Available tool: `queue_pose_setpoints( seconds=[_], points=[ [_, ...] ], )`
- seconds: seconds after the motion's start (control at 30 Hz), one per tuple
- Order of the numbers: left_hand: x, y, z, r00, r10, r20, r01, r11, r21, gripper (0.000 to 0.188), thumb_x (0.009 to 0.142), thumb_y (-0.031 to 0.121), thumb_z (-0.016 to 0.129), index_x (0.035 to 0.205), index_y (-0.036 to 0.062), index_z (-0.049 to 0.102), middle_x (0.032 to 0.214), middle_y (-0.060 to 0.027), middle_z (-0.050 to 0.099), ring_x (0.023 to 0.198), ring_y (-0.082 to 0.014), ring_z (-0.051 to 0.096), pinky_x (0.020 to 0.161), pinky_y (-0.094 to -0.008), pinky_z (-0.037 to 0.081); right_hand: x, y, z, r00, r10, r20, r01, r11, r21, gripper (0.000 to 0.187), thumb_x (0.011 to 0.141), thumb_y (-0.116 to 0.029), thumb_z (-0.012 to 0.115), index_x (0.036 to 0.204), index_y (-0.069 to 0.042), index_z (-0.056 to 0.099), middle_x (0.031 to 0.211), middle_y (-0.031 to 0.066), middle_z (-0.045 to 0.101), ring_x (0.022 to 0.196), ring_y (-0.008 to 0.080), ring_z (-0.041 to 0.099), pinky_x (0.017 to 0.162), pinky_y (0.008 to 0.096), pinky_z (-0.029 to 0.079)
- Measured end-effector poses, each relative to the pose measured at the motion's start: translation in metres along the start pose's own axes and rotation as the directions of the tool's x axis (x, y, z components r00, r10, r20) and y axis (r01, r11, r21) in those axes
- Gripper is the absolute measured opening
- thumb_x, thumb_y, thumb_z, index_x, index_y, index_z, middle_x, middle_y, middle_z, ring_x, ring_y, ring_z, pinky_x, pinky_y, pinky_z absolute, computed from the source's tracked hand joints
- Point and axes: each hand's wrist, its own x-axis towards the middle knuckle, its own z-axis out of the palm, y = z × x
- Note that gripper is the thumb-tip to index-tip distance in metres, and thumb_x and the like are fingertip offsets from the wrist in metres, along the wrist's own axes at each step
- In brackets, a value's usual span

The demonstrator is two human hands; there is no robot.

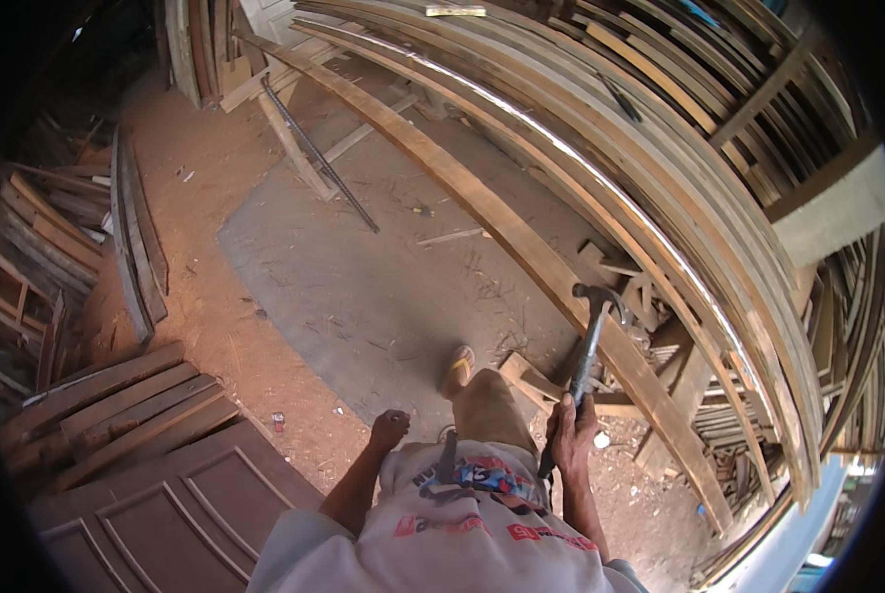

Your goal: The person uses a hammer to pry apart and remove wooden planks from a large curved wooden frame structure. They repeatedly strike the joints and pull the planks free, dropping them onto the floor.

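My right hand (573, 432) is wrapped round the handle of a claw hammer (583, 366), which points away from me. Its dark metal head is over a long wooden plank (482, 203); whether it touches the wood I cannot tell. The plank runs slantwise from the far left to the near right. My left hand (390, 428) is curled closed beside my shirt, left of my leg. Anything inside its fingers is too small or hidden to make out.
Long boards (660, 212) lie stacked along the right. A dark ribbed metal rod (319, 153) leans by a wooden support at the far left. Timber pieces (131, 405) and a brown panelled door (166, 514) are at the near left. Scraps (650, 296) lie under the plank.
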Motion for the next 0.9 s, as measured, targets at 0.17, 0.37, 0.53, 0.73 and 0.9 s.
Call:
queue_pose_setpoints(
  seconds=[0.17, 0.37, 0.53, 0.73, 0.9],
  points=[
    [-0.006, -0.044, -0.056, 0.947, 0.290, 0.140, -0.316, 0.754, 0.576, 0.015, 0.082, 0.020, 0.069, 0.094, 0.0128, 0.066, 0.088, -0.0098, 0.071, 0.088, -0.0328, 0.069, 0.072, -0.0448, 0.057, 0.059, 0.016, 0.050, 0.989, 0.137, 0.059, -0.144, 0.979, 0.143, 0.040, 0.105, -0.047, 0.057, 0.094, -0.011, 0.044, 0.063, -0.0032, 0.044, 0.045, 0.0068, 0.043, 0.039, 0.0245, 0.037],
    [-0.050, -0.027, -0.125, 0.940, -0.303, -0.158, 0.341, 0.795, 0.501, 0.043, 0.089, 0.044, 0.067, 0.103, 0.0039, 0.077, 0.098, -0.0182, 0.077, 0.095, -0.0331, 0.075, 0.083, -0.0420, 0.057, 0.152, -0.056, 0.124, 0.960, 0.173, 0.222, -0.180, 0.983, 0.016, 0.046, 0.104, -0.051, 0.055, 0.097, -0.006, 0.049, 0.066, 0.0010, 0.050, 0.050, 0.0106, 0.049, 0.044, 0.0287, 0.042],
    [-0.027, 0.015, -0.123, 0.968, -0.120, -0.220, 0.179, 0.945, 0.274, 0.050, 0.088, 0.042, 0.072, 0.119, 0.0038, 0.071, 0.108, -0.0190, 0.075, 0.100, -0.0336, 0.073, 0.088, -0.0426, 0.056, 0.224, -0.083, 0.190, 0.910, 0.125, 0.395, -0.047, 0.978, -0.201, 0.040, 0.103, -0.043, 0.058, 0.104, -0.003, 0.053, 0.071, 0.0028, 0.055, 0.056, 0.0110, 0.054, 0.052, 0.0289, 0.046],
    [-0.005, 0.048, -0.120, 0.946, -0.182, -0.269, 0.229, 0.961, 0.157, 0.049, 0.087, 0.041, 0.074, 0.119, 0.0041, 0.070, 0.108, -0.0186, 0.075, 0.100, -0.0327, 0.073, 0.088, -0.0413, 0.056, 0.267, -0.129, 0.284, 0.855, 0.119, 0.505, -0.153, 0.988, 0.026, 0.035, 0.103, -0.035, 0.059, 0.107, -0.002, 0.052, 0.069, 0.0013, 0.053, 0.055, 0.0105, 0.053, 0.050, 0.0280, 0.045],
    [0.042, 0.049, -0.155, 0.931, -0.249, -0.268, 0.285, 0.953, 0.105, 0.049, 0.087, 0.041, 0.075, 0.119, 0.0044, 0.070, 0.108, -0.0182, 0.075, 0.100, -0.0318, 0.073, 0.087, -0.0402, 0.057, 0.300, -0.151, 0.360, 0.866, 0.134, 0.481, -0.150, 0.989, -0.005, 0.032, 0.104, -0.034, 0.058, 0.104, -0.003, 0.050, 0.067, 0.0009, 0.052, 0.051, 0.0101, 0.052, 0.047, 0.0282, 0.045]
  ],
)
